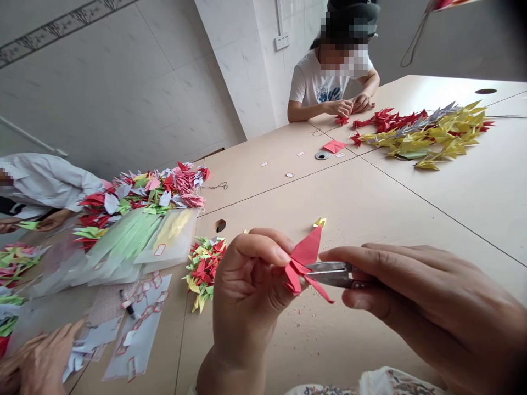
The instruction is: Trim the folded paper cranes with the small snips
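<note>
My left hand (247, 285) pinches a red folded paper crane (303, 262) between thumb and fingers, low over the light wooden table (370, 203). My right hand (428, 302) grips small metal snips (329, 273), whose blades touch the crane's lower edge. Tiny paper crumbs lie on the table under the crane. A small yellow paper scrap (320, 222) lies just beyond it.
A small pile of mixed cranes (203, 269) lies left of my hand, with plastic sleeves (135, 241) and a bigger pile (144, 192) behind. Yellow and red cranes (428, 134) lie at the far right. Across the table one person folds red paper; other people's hands show at left.
</note>
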Action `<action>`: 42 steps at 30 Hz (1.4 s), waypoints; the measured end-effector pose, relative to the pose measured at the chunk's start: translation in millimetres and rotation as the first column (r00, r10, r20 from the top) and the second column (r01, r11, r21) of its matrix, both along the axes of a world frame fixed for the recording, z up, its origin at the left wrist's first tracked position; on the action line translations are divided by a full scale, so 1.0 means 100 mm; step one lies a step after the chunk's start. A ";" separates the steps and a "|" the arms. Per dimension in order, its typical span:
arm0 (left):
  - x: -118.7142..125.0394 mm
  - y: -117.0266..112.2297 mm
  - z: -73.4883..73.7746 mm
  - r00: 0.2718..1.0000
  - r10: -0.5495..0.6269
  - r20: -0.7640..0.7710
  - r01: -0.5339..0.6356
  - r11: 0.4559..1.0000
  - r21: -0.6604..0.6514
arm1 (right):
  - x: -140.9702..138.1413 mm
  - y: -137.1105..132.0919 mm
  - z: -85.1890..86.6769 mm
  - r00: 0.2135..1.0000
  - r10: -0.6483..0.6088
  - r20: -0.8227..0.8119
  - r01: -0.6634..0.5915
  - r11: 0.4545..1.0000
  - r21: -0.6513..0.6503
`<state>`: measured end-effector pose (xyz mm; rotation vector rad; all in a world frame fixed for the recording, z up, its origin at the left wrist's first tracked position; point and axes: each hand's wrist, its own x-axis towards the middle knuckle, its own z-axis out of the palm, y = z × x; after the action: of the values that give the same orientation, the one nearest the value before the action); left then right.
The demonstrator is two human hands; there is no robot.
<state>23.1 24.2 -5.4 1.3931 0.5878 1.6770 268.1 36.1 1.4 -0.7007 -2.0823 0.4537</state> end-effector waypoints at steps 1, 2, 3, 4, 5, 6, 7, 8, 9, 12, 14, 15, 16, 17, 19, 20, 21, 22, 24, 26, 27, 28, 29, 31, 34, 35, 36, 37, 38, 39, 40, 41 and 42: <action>0.00 0.00 -0.01 1.000 -0.008 0.003 0.008 1.000 0.002 | 0.00 0.00 0.01 1.000 0.007 -0.006 -0.007 1.000 -0.008; 0.00 0.00 -0.01 1.000 -0.014 0.007 0.014 1.000 0.003 | 0.00 0.00 0.02 1.000 0.010 -0.011 -0.010 1.000 -0.017; 0.00 0.00 -0.01 1.000 -0.018 0.009 0.018 1.000 0.005 | 0.00 0.00 0.03 1.000 0.008 -0.018 -0.008 1.000 -0.025; 0.01 0.01 -0.01 1.000 -0.019 0.009 0.019 1.000 0.006 | -0.01 -0.01 0.03 1.000 0.001 -0.027 -0.001 1.000 -0.027; 0.01 0.01 0.00 1.000 -0.017 0.008 0.017 1.000 0.008 | -0.01 -0.01 0.03 0.999 -0.009 -0.033 0.008 0.999 -0.031; 0.02 0.02 0.00 1.000 -0.013 0.003 0.013 1.000 0.008 | -0.02 -0.01 0.03 0.999 -0.017 -0.038 0.016 0.999 -0.036; 0.02 0.02 0.01 1.000 -0.009 -0.003 0.009 1.000 0.008 | -0.02 -0.01 0.03 0.999 -0.024 -0.039 0.022 0.999 -0.046; 0.03 0.03 0.02 1.000 -0.006 -0.010 0.006 1.000 0.010 | -0.02 -0.01 0.02 0.999 -0.026 -0.038 0.024 0.998 -0.051; 0.03 0.03 0.02 1.000 -0.005 -0.016 0.005 1.000 0.014 | -0.02 -0.02 0.01 0.999 -0.026 -0.032 0.024 0.998 -0.059; 0.03 0.03 0.03 1.000 -0.013 -0.017 0.014 1.000 0.027 | 0.01 -0.03 -0.02 1.000 -0.022 0.007 0.022 0.999 -0.044; 0.02 0.03 0.03 1.000 -0.017 -0.011 0.017 1.000 0.023 | 0.03 -0.05 -0.03 0.999 -0.024 0.043 0.024 1.000 -0.016; 0.02 0.03 0.03 1.000 -0.018 -0.006 0.018 1.000 0.019 | 0.05 -0.06 -0.04 0.998 -0.026 0.058 0.026 1.000 -0.002; 0.02 0.03 0.03 1.000 -0.020 -0.001 0.020 1.000 0.009 | 0.06 -0.07 -0.04 0.997 -0.030 0.072 0.029 1.000 0.010; 0.01 0.02 0.03 1.000 -0.025 0.004 0.025 1.000 0.003 | 0.07 -0.08 -0.05 0.995 -0.039 0.088 0.038 0.999 0.014; 0.00 0.01 0.02 0.999 -0.032 0.015 0.032 0.999 -0.004 | 0.09 -0.09 -0.05 0.993 -0.050 0.105 0.048 0.999 0.018; -0.01 0.01 0.01 0.999 -0.029 0.014 0.029 1.000 -0.005 | 0.09 -0.09 -0.05 0.993 -0.049 0.107 0.048 0.999 0.015; -0.02 0.00 0.01 1.000 -0.020 0.009 0.020 1.000 -0.004 | 0.09 -0.08 -0.04 0.993 -0.048 0.105 0.047 0.999 0.013; -0.02 0.00 0.00 1.000 -0.014 0.002 0.014 1.000 0.003 | 0.09 -0.08 -0.04 0.993 -0.044 0.107 0.043 0.999 0.009; -0.02 -0.01 -0.03 1.000 -0.001 -0.008 0.001 1.000 0.006 | 0.08 -0.08 -0.03 0.993 -0.030 0.110 0.029 1.000 0.010; -0.02 -0.01 -0.04 1.000 0.005 -0.011 -0.005 1.000 0.006 | 0.07 -0.07 -0.03 0.993 -0.032 0.113 0.030 0.999 0.017; -0.01 -0.01 -0.05 1.000 0.013 -0.015 -0.012 1.000 0.008 | 0.07 -0.07 -0.03 0.993 -0.033 0.113 0.031 0.999 0.021; -0.01 -0.01 -0.05 1.000 0.021 -0.022 -0.021 1.000 0.010 | 0.06 -0.07 -0.03 0.993 -0.037 0.111 0.034 0.999 0.022; -0.01 0.00 -0.05 0.999 0.030 -0.027 -0.030 0.999 0.012 | 0.06 -0.08 -0.03 0.994 -0.040 0.107 0.038 0.999 0.021; 0.00 0.00 -0.04 0.999 0.029 -0.024 -0.028 0.999 0.018 | 0.06 -0.08 -0.02 0.994 -0.034 0.100 0.033 0.999 0.014; 0.00 0.01 -0.04 1.000 -0.006 0.005 0.005 1.000 0.021 | 0.05 -0.05 0.00 0.995 -0.017 0.097 0.013 0.999 0.040; 0.01 0.01 -0.04 1.000 -0.017 0.017 0.017 1.000 0.020 | 0.05 -0.04 0.01 0.994 -0.016 0.104 0.009 0.998 0.062; 0.01 0.01 -0.04 0.999 -0.029 0.027 0.028 0.999 0.018 | 0.05 -0.03 0.01 0.994 -0.021 0.110 0.012 0.997 0.083; 0.01 0.01 -0.04 0.999 -0.038 0.040 0.037 0.999 0.010 | 0.05 -0.02 0.00 0.993 -0.022 0.113 0.011 0.995 0.102; 0.01 0.00 -0.04 0.997 -0.048 0.052 0.048 0.999 0.003 | 0.05 -0.01 0.00 0.993 -0.023 0.112 0.010 0.993 0.117; 0.02 0.00 -0.04 0.996 -0.059 0.062 0.060 0.998 -0.008 | 0.05 -0.01 -0.01 0.994 -0.019 0.112 0.005 0.993 0.119; 0.02 -0.01 -0.04 0.995 -0.070 0.072 0.071 0.997 -0.018 | 0.06 -0.02 -0.02 0.994 -0.014 0.105 0.001 0.993 0.120; 0.03 -0.01 -0.04 0.993 -0.083 0.080 0.085 0.996 -0.022 | 0.06 -0.02 -0.03 0.995 -0.011 0.098 -0.001 0.993 0.118; 0.03 -0.01 -0.04 0.992 -0.097 0.086 0.099 0.995 -0.027 | 0.06 -0.03 -0.03 0.996 -0.011 0.093 0.000 0.993 0.114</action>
<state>26.3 22.8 -8.9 1.3015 0.4881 1.6324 274.4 32.7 -2.1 -0.6712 -2.1751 0.3013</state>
